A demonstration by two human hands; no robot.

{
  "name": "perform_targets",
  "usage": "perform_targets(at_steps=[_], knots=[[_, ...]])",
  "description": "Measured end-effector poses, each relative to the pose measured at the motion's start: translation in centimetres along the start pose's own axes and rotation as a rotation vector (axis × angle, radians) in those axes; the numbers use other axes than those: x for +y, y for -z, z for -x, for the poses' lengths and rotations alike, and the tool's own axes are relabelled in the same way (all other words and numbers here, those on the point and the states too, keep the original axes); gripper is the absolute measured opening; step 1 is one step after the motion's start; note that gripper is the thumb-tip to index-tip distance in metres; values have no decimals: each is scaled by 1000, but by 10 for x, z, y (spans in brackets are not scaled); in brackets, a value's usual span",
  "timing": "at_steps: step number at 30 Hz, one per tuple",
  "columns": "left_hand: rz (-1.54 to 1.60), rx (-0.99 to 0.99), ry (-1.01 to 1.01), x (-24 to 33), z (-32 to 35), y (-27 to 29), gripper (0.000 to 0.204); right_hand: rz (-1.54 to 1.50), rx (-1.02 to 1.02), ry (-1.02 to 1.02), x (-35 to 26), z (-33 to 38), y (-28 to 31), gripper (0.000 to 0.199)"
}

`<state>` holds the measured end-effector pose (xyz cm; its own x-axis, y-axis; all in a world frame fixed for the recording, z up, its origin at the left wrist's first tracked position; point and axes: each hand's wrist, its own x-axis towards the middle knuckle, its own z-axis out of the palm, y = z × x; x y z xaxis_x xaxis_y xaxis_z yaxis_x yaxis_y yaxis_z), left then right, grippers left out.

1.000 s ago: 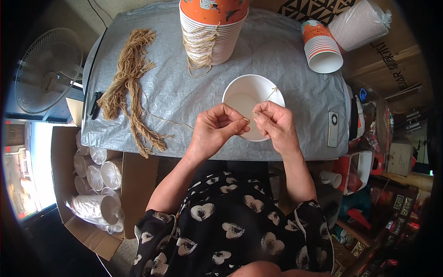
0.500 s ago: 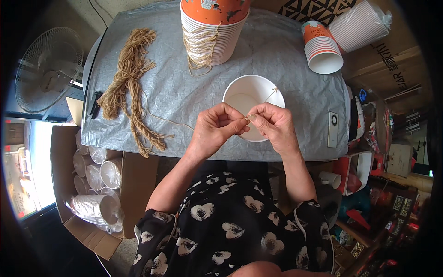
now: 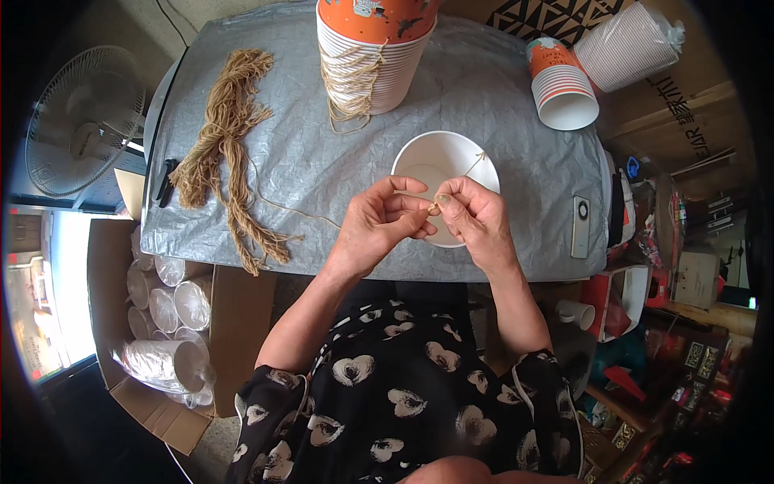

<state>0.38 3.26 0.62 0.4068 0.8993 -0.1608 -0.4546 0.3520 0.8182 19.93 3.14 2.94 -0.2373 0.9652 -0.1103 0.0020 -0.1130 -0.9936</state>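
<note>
A white paper bucket (image 3: pixel 409 153) stands near the front edge of the table, its mouth facing up. A piece of twine (image 3: pixel 476 164) is knotted at its upper right rim and runs down to my fingers. My left hand (image 3: pixel 379 218) and my right hand (image 3: pixel 470 216) meet over the bucket, both pinching the twine between thumb and index finger. The bucket's near left rim is hidden behind my hands. To the left lies a tied bundle of tan twine strands (image 3: pixel 218 153); one loose strand trails from it toward my left wrist.
At the back stands a stack of orange-and-white buckets (image 3: pixel 375 60) with twine loops down its side. Smaller stacked cups (image 3: pixel 564 93) and a wrapped stack (image 3: pixel 630 44) lie back right. A phone (image 3: pixel 580 227) is on the right; a carton of wrapped cups (image 3: pixel 234 315) stands left below the table.
My fingertips have shifted slightly and a small loop of twine now shows between them. The bucket has moved a touch to the right.
</note>
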Motion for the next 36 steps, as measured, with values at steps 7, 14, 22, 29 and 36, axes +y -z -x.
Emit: perform_targets(at_steps=[7,14,22,29,36], knots=[[-39,-21,-6,2,0,0,29,111,40,126,1,1,-1,14],[-189,-16,-15,6,1,-6,20,121,-3,174,-13,3,-1,10],[-439,-111,-24,31,0,4,16,459,-69,268,-20,8,19,9],[-976,-138,-284,38,-3,6,6,584,279,571,-29,4,29,3],[-977,-252,-332,32,1,6,6,491,434,574,-24,-2,44,2]])
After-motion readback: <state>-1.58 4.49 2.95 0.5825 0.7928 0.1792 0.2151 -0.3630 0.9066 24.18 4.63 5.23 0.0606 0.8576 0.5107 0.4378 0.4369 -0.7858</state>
